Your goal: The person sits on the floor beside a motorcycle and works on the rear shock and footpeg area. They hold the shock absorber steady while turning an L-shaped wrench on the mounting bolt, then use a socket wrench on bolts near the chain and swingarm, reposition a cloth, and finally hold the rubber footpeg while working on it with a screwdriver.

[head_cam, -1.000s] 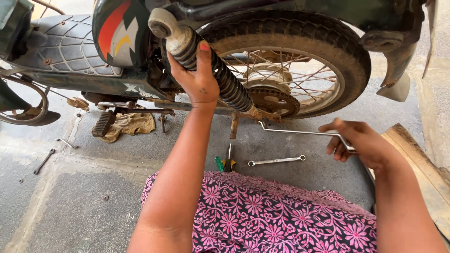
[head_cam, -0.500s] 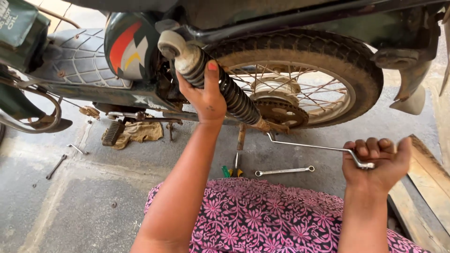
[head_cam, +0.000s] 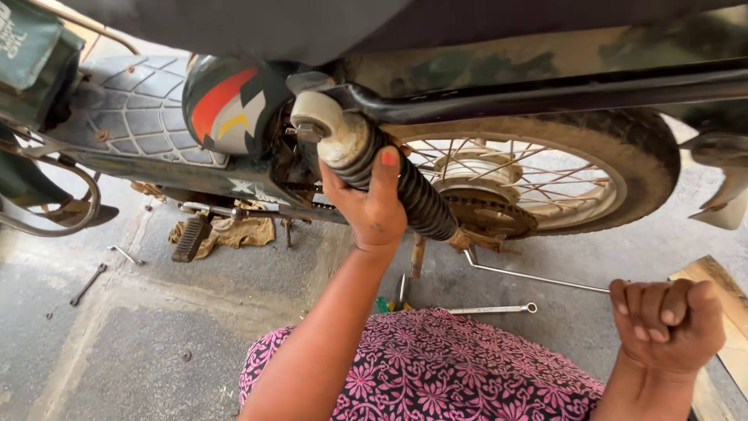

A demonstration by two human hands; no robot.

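Note:
My left hand [head_cam: 372, 204] is wrapped around the black coil-spring shock absorber [head_cam: 425, 206] of a motorcycle, just below its grey upper mount [head_cam: 319, 117]. My right hand [head_cam: 667, 321] is clenched in a fist on the end of a long bent metal rod wrench [head_cam: 530, 274]. The rod's other end reaches the lower end of the shock, beside the rear wheel hub [head_cam: 487, 210]. The spoked rear wheel [head_cam: 623, 171] stands behind the shock.
A ring spanner [head_cam: 495, 309] lies on the concrete floor by my pink floral clothing [head_cam: 436, 374]. A dirty rag [head_cam: 234, 231] and footpeg [head_cam: 191, 236] sit under the bike. Small wrenches [head_cam: 87, 282] lie at left. A wooden plank [head_cam: 721, 312] is at right.
My right hand closed on the rod wrench's end and pulled it toward me and downward. My left hand stayed on the shock absorber. The view moved closer to the bike.

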